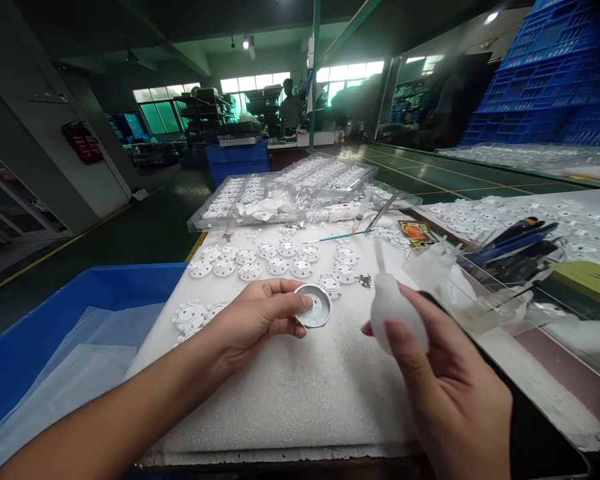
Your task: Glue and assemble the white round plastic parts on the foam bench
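Observation:
My left hand grips a small round white plastic cup-shaped part by its rim, thumb inside and fingers beneath, its hollow side facing me. To the right, my right hand is closed around a translucent white squeeze bulb, its thin nozzle pointing up. The bulb and the part are apart. Beyond my left hand, several similar round white parts lie in rows on a white foam sheet. A little heap of tiny dark pieces sits on the foam between the hands.
Clear trays of white parts are stacked at the back. A blue bin stands left of the table. Pliers, a thin blue stick and a yellow-green block lie to the right. A person is far back.

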Motion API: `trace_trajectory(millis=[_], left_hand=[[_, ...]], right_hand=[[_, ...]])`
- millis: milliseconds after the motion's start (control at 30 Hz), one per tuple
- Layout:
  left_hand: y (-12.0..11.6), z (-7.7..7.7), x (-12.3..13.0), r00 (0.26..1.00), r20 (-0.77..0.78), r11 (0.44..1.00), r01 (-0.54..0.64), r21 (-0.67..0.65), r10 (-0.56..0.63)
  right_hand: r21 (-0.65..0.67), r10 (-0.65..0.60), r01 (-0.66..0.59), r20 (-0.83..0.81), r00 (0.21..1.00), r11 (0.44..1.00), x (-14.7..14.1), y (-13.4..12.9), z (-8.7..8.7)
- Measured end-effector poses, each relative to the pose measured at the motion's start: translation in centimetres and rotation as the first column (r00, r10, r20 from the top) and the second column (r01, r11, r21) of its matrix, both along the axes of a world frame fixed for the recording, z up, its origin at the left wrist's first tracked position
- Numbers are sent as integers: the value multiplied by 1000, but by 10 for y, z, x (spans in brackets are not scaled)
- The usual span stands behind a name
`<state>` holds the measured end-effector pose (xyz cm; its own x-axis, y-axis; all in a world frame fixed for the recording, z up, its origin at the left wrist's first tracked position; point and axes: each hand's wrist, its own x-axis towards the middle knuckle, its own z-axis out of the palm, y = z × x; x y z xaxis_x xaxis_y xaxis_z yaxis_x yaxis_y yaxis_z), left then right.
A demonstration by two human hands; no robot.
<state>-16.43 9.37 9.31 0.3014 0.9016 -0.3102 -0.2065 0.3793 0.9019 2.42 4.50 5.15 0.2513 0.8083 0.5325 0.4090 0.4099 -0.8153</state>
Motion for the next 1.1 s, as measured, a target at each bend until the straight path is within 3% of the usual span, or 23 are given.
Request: trace_trajectory(millis=[167, 333, 567, 967, 1100], left_hand=[[-1, 0, 0, 1000, 0, 999, 23, -39, -23], [-2, -1, 0, 998, 29, 997, 55, -57, -53], [-3, 0, 1, 999, 22, 995, 45, -85, -43], [-5, -1, 2, 998, 9, 995, 55, -82, -54], [-4, -1, 2, 998, 10, 995, 66, -79, -65]], right_hand=[[222, -163, 251, -351, 922, 942, -17, 11, 9], [244, -48, 209, -537, 842, 947, -23, 14, 6], [348, -3, 155, -402, 916, 925, -24, 8, -1], [259, -67, 167, -357, 932, 951, -22, 8, -6], [251, -25, 133, -390, 920, 959, -24, 7, -6]])
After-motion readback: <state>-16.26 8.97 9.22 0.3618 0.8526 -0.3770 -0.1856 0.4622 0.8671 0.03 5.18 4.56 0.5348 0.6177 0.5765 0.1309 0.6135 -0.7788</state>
